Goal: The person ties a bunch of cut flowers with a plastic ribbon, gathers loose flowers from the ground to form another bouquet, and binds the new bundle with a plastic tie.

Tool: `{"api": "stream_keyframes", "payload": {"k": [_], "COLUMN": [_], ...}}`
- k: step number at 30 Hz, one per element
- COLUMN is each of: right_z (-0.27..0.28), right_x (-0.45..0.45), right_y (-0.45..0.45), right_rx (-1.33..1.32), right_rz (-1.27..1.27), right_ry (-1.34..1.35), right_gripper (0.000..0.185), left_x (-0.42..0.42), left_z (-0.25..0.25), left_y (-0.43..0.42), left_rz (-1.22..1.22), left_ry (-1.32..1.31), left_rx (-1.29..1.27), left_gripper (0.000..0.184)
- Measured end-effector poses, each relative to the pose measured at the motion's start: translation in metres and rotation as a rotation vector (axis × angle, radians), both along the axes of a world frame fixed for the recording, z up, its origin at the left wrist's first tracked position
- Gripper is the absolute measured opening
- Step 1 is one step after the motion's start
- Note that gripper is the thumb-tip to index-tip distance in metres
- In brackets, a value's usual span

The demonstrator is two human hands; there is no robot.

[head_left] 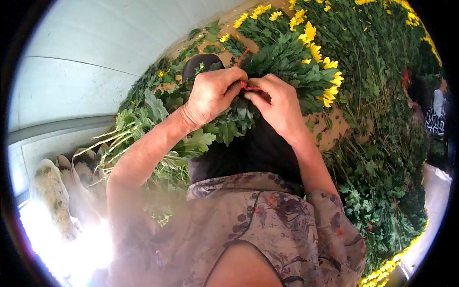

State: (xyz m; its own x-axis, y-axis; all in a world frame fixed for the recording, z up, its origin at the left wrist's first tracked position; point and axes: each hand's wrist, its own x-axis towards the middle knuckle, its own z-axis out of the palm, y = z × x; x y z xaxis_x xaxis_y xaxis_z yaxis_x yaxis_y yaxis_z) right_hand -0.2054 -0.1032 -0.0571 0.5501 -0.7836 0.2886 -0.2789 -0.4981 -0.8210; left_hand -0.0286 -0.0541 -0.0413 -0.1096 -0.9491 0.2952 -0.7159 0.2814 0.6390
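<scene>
A bunch of yellow chrysanthemums (277, 62) lies across my lap, its flower heads to the right and its cut stems (117, 138) to the left. Over the middle of the bunch, a red tie (245, 86) runs between my two hands. My left hand (213, 93) is closed, pinching one part of the tie. Close beside it, the thumb and fingers of my right hand (278, 101) are closed on the other part. A loose red end sticks up above my left hand. Leaves and fingers hide how the tie passes around the stems.
Many more leafy chrysanthemum stems (377, 124) are piled on the right, with yellow heads along the far edges. A pale wall (81, 71) stands at the left, with whitish, dirt-marked objects (50, 191) below it. Another person (436, 112) is partly visible at the far right.
</scene>
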Motion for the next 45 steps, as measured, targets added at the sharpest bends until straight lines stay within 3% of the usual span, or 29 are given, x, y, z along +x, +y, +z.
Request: {"api": "stream_keyframes", "payload": {"k": [5, 7, 16, 23, 26, 28, 31, 45], "right_z": [-0.007, -0.006, -0.002, 0.0, 0.003, 0.009, 0.0, 0.002], "right_x": [0.004, 0.002, -0.008, -0.006, -0.011, -0.014, -0.019, -0.01], "right_y": [0.004, 0.002, -0.002, 0.0, 0.007, 0.015, 0.021, 0.011], "right_rx": [0.046, 0.07, 0.112, 0.168, 0.018, -0.227, -0.28, -0.069], "right_rz": [-0.072, -0.031, 0.052, 0.026, 0.014, -0.054, -0.068, -0.076], "right_ry": [0.007, 0.032, 0.035, 0.025, 0.033, 0.222, 0.241, 0.146], "right_gripper": [0.012, 0.011, 0.012, 0.011, 0.01, 0.012, 0.016, 0.016], "left_x": [0.0, 0.007, 0.009, 0.0, -0.004, -0.005, -0.002, 0.007], "left_z": [0.003, -0.001, 0.002, 0.005, 0.006, 0.014, 0.01, 0.001], "left_y": [0.0, -0.002, 0.0, 0.01, 0.014, 0.016, 0.022, 0.018], "left_rz": [0.077, -0.07, -0.181, -0.06, -0.049, -0.071, -0.09, -0.011], "left_ry": [0.064, 0.061, -0.112, -0.058, -0.135, -0.134, -0.139, -0.005], "left_rx": [0.087, 0.028, -0.039, 0.107, 0.005, 0.066, 0.064, 0.023], "left_gripper": [0.019, 0.019, 0.023, 0.022, 0.02, 0.019, 0.02, 0.025]}}
